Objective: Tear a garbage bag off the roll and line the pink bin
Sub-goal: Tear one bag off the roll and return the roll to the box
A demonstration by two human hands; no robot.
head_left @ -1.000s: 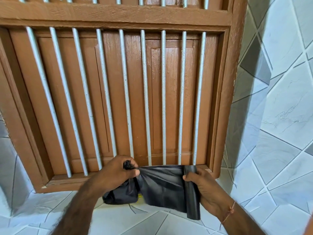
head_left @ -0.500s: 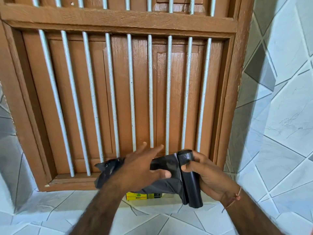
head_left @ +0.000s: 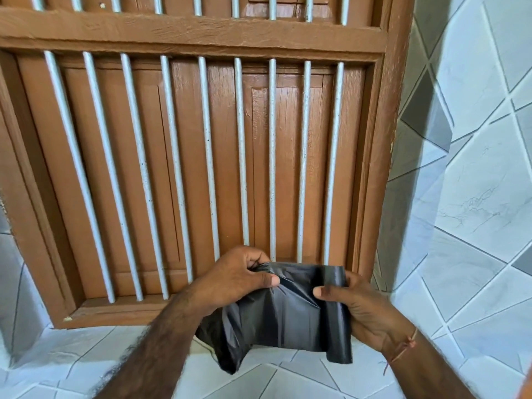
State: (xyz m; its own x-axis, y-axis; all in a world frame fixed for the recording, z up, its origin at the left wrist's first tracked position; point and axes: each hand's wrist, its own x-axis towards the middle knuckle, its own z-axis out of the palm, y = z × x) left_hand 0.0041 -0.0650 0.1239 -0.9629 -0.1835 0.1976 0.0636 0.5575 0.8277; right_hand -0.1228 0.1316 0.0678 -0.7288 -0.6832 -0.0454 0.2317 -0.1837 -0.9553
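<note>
A black garbage bag (head_left: pixel 276 318) hangs unrolled between my hands, in front of the window sill. My left hand (head_left: pixel 239 279) pinches its upper left edge, thumb on top. My right hand (head_left: pixel 365 309) grips the black roll (head_left: pixel 335 286) at the bag's right side, thumb pressed on the film. The bag's loose lower part droops over the tiled ledge. The pink bin is not in view.
A brown wooden window (head_left: pixel 201 156) with grey vertical bars (head_left: pixel 241 156) fills the view ahead. White marbled tiles (head_left: pixel 466 214) cover the wall at right and the ledge (head_left: pixel 72 367) below the sill.
My left hand has closed from spread fingers onto the bag's edge. The bag is now drawn out flat between both hands, and the yellow box seen below is hidden.
</note>
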